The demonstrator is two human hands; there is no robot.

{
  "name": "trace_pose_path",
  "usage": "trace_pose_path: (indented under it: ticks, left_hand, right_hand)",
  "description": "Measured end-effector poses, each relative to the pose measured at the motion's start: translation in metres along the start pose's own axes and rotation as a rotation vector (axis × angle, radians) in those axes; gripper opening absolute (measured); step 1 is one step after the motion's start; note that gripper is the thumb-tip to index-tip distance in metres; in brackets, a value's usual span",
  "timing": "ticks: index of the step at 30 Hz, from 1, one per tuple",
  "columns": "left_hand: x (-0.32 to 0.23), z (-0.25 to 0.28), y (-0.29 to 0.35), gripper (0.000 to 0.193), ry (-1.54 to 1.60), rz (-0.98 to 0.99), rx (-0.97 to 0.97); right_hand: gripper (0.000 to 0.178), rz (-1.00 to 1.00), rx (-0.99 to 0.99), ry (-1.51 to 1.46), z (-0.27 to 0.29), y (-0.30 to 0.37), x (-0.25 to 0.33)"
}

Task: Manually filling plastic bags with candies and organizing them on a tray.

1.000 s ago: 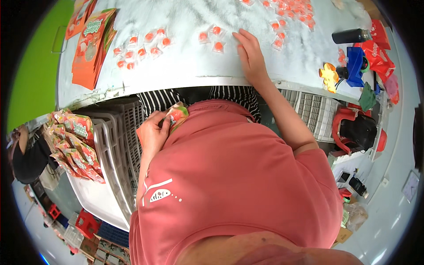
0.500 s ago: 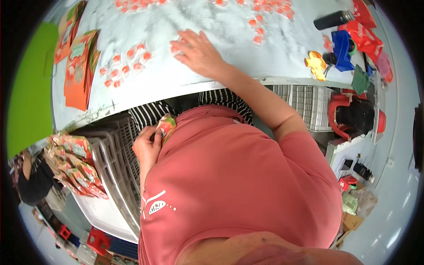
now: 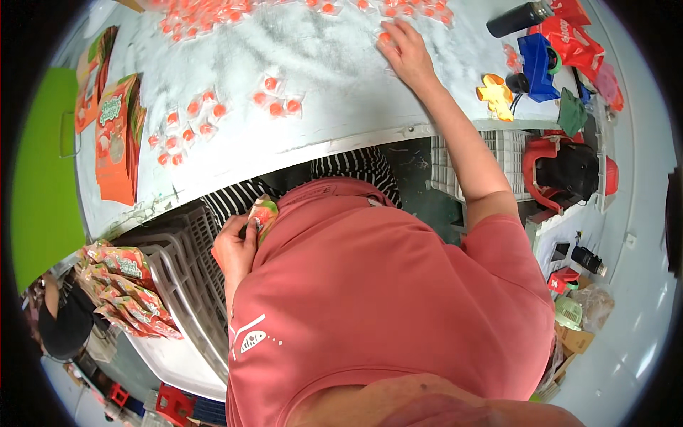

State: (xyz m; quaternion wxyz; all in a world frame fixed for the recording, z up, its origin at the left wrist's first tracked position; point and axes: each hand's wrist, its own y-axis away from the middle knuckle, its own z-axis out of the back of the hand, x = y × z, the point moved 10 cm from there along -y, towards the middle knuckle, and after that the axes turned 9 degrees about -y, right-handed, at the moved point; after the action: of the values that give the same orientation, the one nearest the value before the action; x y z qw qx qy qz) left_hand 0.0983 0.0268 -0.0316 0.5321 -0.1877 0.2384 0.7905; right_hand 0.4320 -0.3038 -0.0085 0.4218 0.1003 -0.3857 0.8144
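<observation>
Left hand (image 3: 236,248) closed, pinching green-and-red pouch (image 3: 264,215). Right hand (image 3: 408,58), fingers half bent, at wrapped orange sweet (image 3: 385,37) on worktop (image 3: 341,89); cannot tell whether gripped.

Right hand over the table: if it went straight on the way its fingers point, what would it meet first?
Likely the wrapped candy at the fingertips of the right hand, perhaps touched already; beyond, more wrapped candies near the picture's top edge. Depth is hard to judge.
</observation>
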Motion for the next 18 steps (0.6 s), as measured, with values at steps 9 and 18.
trace_pose_path:
  ticks: [9, 18]
  left_hand:
    - [-0.002, 0.001, 0.001, 0.011, -0.095, 0.027, -0.011]
    - [-0.003, 0.001, 0.006, 0.009, -0.033, 0.011, -0.020]
  right_hand:
    - [0.041, 0.059, 0.180, -0.076, -0.047, 0.021, 0.076]
    - [0.075, 0.164, 0.277, -0.278, -0.094, 0.016, 0.152]
